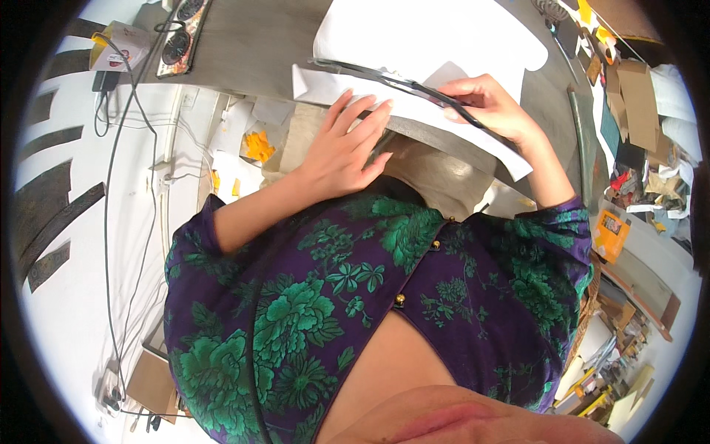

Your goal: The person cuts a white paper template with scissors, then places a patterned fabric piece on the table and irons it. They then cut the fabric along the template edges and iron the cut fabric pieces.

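My left hand (347, 148) lies with fingers apart, their tips on a long white paper strip (318, 83) along the near edge of the grey table (244, 52). My right hand (492, 111) is closed on a long, thin, dark strip-like tool (392, 80) that runs slantwise across the paper strip; what exactly it is, I cannot make out. Behind them lies a large white sheet (421, 33) with a rounded corner. My right fingers partly hide the middle of the strip.
A small two-fan device (176, 48) stands at the table's back left, with cables (133, 89) hanging nearby. Beige cloth (299, 122) is below the table edge. Cardboard (636, 96), scraps and an orange package (612, 233) crowd the right side.
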Available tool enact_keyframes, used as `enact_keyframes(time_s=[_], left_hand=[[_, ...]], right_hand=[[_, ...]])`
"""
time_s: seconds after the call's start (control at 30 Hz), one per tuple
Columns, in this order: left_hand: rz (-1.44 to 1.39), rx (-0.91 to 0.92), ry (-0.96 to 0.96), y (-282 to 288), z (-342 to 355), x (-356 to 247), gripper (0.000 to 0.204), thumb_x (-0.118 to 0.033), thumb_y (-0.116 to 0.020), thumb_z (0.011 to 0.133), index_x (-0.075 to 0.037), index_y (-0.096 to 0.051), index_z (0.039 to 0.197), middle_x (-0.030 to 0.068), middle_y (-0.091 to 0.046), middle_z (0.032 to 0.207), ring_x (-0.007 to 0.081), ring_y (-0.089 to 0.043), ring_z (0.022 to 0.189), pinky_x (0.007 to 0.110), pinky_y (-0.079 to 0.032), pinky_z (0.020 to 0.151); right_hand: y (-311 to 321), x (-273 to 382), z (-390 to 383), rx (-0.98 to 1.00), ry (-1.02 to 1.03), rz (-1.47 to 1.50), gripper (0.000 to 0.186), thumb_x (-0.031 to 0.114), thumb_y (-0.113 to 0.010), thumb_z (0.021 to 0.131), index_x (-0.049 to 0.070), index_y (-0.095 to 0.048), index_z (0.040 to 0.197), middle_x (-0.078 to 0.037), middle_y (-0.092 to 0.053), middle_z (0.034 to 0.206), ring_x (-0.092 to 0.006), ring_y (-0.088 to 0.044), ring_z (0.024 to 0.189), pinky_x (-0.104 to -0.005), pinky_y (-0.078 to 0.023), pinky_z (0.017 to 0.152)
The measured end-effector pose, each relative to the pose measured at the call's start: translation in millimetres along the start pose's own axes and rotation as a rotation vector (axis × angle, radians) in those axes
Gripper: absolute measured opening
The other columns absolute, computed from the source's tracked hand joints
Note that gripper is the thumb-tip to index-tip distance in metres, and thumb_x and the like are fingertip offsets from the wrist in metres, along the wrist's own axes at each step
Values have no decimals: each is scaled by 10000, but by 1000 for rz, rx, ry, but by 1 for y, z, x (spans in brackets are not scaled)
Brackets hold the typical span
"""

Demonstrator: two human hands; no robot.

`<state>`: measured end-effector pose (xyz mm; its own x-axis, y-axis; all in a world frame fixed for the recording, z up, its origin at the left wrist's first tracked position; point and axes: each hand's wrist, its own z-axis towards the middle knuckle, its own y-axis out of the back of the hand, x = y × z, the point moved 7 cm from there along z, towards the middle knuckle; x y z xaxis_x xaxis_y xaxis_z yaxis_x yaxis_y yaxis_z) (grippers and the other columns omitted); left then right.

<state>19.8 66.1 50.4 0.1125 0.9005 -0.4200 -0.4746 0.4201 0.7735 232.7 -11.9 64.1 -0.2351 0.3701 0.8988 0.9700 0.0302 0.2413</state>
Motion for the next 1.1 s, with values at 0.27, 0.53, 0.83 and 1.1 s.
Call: enact_keyframes(time_s=[0.27,0.53,0.83,1.1], left_hand=[[295,-172,-49,73,24,7,589,-193,-784,787,84,-631,1284,136,-555,1489,368,-511,1341,561,-378,1141],[409,-210,-140,72,41,14,568,-180,-774,799,65,-637,1293,93,-540,1517,336,-471,1384,538,-313,1187],[391,-131,-121,56,50,12,556,-180,-760,817,49,-630,1307,73,-533,1523,331,-472,1382,541,-303,1188],[400,-78,-165,49,35,2,566,-182,-748,817,22,-614,1328,81,-538,1513,327,-481,1373,553,-299,1189]], right_hand=[[81,-18,-127,-593,344,45,526,243,-811,854,-26,-684,1288,-72,-706,1094,-117,-639,885,-247,-506,793],[94,-112,-219,-1395,-230,-850,503,275,-830,797,-51,-720,1163,-108,-653,804,-181,-653,671,-316,-536,675],[71,-78,-200,-1172,-500,-1114,416,245,-776,857,-37,-712,1155,-213,-696,1188,-380,-689,1058,-447,-550,935],[-50,86,-31,-867,422,-437,622,280,-781,869,48,-529,1389,-203,-688,1192,-306,-714,936,-362,-569,808]])
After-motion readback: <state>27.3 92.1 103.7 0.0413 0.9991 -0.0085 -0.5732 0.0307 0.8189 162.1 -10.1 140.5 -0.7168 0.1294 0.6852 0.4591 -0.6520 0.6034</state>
